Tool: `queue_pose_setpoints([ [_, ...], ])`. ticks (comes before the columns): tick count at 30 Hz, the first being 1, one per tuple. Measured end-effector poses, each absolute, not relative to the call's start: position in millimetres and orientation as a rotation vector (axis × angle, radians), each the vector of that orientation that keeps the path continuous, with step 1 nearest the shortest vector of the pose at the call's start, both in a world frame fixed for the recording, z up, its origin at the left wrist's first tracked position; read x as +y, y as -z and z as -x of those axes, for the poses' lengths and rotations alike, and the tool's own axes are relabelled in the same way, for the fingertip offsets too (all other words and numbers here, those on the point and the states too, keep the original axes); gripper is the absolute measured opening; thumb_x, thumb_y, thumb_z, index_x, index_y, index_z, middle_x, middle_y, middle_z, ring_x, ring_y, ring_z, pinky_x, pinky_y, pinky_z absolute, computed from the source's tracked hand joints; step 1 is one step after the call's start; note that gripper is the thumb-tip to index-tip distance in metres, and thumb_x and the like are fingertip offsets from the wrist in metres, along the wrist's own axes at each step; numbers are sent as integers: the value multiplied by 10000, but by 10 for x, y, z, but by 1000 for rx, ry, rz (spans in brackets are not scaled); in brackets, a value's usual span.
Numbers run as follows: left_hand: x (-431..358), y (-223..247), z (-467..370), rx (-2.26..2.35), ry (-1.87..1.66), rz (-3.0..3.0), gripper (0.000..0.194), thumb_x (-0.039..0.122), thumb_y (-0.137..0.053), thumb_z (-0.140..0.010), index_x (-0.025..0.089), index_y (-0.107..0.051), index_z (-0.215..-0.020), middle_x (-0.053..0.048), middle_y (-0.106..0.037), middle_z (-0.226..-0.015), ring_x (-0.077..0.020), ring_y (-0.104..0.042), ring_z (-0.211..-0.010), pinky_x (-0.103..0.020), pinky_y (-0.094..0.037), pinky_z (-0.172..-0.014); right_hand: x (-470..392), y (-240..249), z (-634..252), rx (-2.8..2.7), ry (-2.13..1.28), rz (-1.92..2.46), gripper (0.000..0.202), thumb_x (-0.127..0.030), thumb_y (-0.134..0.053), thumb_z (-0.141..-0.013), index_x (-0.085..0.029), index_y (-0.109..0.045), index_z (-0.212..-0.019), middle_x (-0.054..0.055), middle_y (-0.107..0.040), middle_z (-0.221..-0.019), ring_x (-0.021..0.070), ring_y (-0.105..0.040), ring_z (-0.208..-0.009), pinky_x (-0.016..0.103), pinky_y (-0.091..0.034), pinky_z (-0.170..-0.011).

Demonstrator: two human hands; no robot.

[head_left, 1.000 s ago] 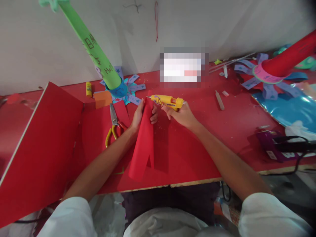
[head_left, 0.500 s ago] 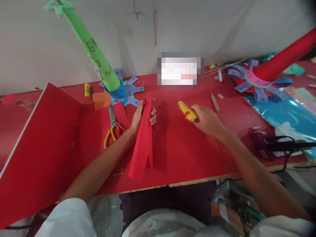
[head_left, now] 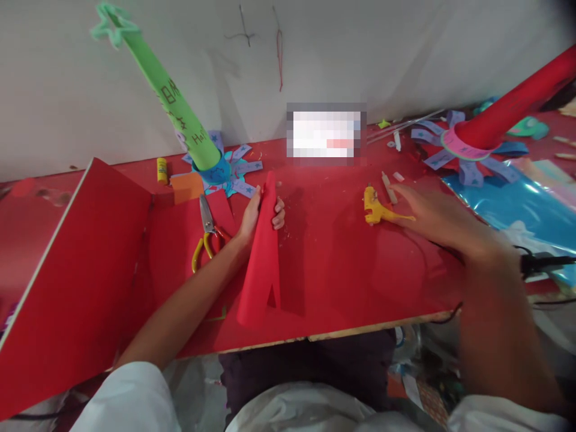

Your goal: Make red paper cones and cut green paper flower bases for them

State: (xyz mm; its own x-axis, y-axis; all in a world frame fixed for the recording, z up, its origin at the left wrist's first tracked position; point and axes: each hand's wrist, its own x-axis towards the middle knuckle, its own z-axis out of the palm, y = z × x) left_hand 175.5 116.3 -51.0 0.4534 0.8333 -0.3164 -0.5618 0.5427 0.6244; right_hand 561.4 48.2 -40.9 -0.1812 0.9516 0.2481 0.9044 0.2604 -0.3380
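My left hand (head_left: 278, 213) is closed around a long red paper cone (head_left: 260, 264), with fingertips showing on its right side. The cone's narrow end points away from me, and its wide end has a notch. A yellow glue gun (head_left: 371, 207) rests on the red table, its handle pointing right. Just beyond that handle is my right hand (head_left: 427, 216), smeared by motion; its fingers are too blurred to show whether they touch the gun. Scissors (head_left: 206, 219) with yellow handles lie left of the cone, beside a red-handled tool (head_left: 221, 233).
A green paper tower (head_left: 180, 114) stands at the back left, a red one (head_left: 513, 108) at the back right. A large red board (head_left: 81, 270) rises on the left. A glue stick (head_left: 162, 171), orange paper (head_left: 188, 187) and blue shiny film (head_left: 522, 198) lie around.
My right hand has moved right, towards the table's right side. The yellow glue gun, earlier at my right fingers, is now farther right and turned. My left hand still holds the cone.
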Motion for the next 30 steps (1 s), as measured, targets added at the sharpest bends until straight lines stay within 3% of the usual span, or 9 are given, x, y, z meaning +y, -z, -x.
queue_pose_setpoints([
  [3, 1145, 476, -1771, 671, -893, -451, 619, 571, -164, -1164, 225, -675, -1120, 18, -526, -621, -130, -415, -355, -241, -351, -357, 512, 99, -5218, -2094, -204, 1699, 333, -433, -615, -1034, -211, -738, -1250, 181, -796, -1122, 330, -727, -1000, 459, -514, -865],
  [5, 1132, 459, -1777, 672, -889, -454, 636, 545, -124, -1168, 221, -669, -1118, 19, -521, -616, -134, -416, -353, -245, -352, -356, 567, -49, -4826, -2017, -327, 1545, 239, -418, -604, -1035, -226, -742, -1069, 131, -802, -1078, 284, -729, -938, 423, -526, -852],
  [9, 1121, 480, -1773, 651, -900, -468, 616, 562, -166, -1170, 220, -674, -1112, 20, -540, -626, -133, -430, -362, -238, -372, -358, 779, -152, -4073, -1935, -534, 1285, 186, -367, -607, -1036, -234, -691, -938, 85, -787, -966, 247, -709, -883, 370, -514, -796],
  [15, 1162, 601, -1758, 657, -823, -548, 783, 648, -91, -1144, 186, -565, -725, 4, -456, -511, -119, -432, -345, -237, -402, -361, 1163, -3, -3411, -1966, -717, 1350, 159, -250, -623, -1007, -217, -659, -856, 54, -767, -860, 203, -671, -783, 342, -446, -744],
  [22, 1154, 639, -1774, 629, -928, -577, 652, 533, -196, -1184, 180, -674, -916, -4, -567, -596, -125, -505, -367, -235, -418, -362, 1240, 56, -3130, -1886, -746, 1465, 219, -316, -660, -1005, -224, -640, -808, 57, -758, -870, 215, -681, -811, 348, -466, -775],
  [30, 1158, 637, -1754, 663, -884, -590, 711, 567, -164, -1175, 184, -680, -870, -13, -520, -477, -148, -493, -347, -237, -434, -370, 1214, 24, -3062, -1898, -660, 1520, 131, -196, -645, -928, -232, -638, -802, 41, -739, -845, 221, -670, -787, 367, -466, -773],
])
